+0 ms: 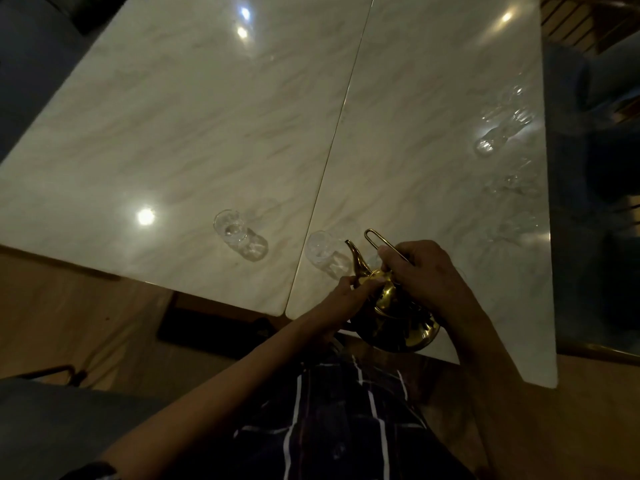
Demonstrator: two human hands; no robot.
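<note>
Gold teapot (388,296) sits over the near edge of the table (207,116), just right of the seam (346,109) that joins the two marble slabs. The pot is tilted, with its base toward the person and its spout (355,259) pointing away and a little left. Cannot tell whether the base touches the slab.

Right hand (427,271): fingers are curled tight round the wire handle (374,237), and the handle's loop juts out past the knuckles.

Left hand (341,294): fingertips are pinched on the top of the pot at the lid, which is mostly hidden under them.

First glass (323,252), clear, stands on the right slab just beside the seam, near the near edge and directly ahead of the spout. The spout tip overlaps its side in this view; contact cannot be told.

Second glass (239,237), clear, stands on the left slab near the near edge, apart from the first. Contents of both glasses are unreadable in the dim light.

More clear glasses (502,129) stand along the right edge, well apart from the pot. They are blurred and the count is uncertain.

Bright lamp reflections (145,216) lie on the polished top. A dark striped garment (346,410) fills the lower middle, below the near edge. Wooden floor (69,306) shows at lower left.
</note>
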